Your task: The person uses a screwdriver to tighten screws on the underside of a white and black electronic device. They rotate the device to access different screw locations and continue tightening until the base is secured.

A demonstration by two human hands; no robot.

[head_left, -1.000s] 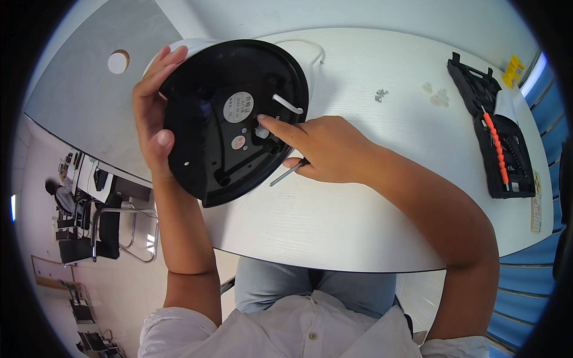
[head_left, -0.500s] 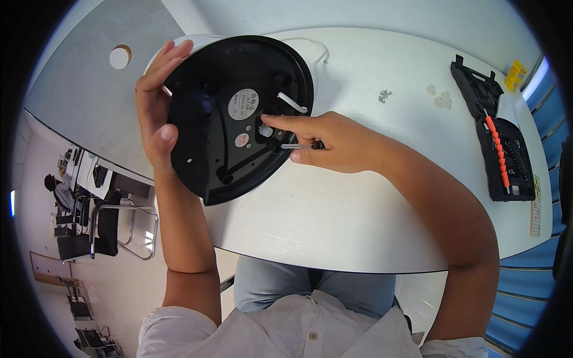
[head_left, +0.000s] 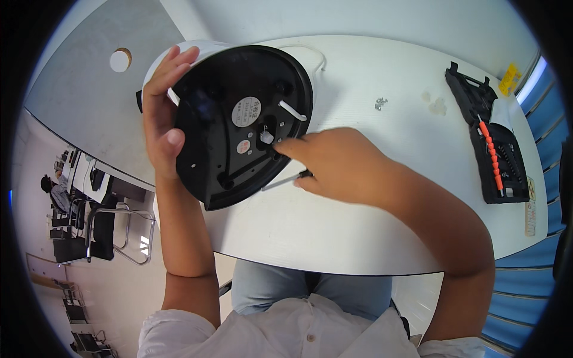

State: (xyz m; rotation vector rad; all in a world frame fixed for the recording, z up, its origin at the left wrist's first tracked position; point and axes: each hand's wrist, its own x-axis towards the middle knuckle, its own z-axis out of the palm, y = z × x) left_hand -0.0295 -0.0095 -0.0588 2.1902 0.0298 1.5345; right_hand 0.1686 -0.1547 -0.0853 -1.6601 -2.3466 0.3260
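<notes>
A round appliance with a black base (head_left: 209, 143) and a white body (head_left: 206, 46) is tilted up, its underside facing me. My left hand (head_left: 161, 128) grips its left side, the thumb on the black rim. In my right hand (head_left: 343, 167) is a small screwdriver (head_left: 285, 181) with a black handle, its metal shaft slanting down-left past the lower right rim. The index finger of that hand reaches to the base beside a small translucent fitting (head_left: 266, 137). Above this fitting, a white bent cord piece (head_left: 291, 111) sticks out of the base.
An open black tool case (head_left: 518, 179) with an orange flexible shaft (head_left: 492, 156) lies at the right. Small metal parts (head_left: 381, 104) and translucent pieces (head_left: 437, 106) lie on the white table (head_left: 358, 238). A white cable (head_left: 323, 58) runs behind the appliance. Chairs (head_left: 102, 230) stand at the left.
My right hand has turned and lifted its fingertip from beside the translucent fitting. The screwdriver has swung lower, its shaft now pointing down-left. My left hand keeps its grip.
</notes>
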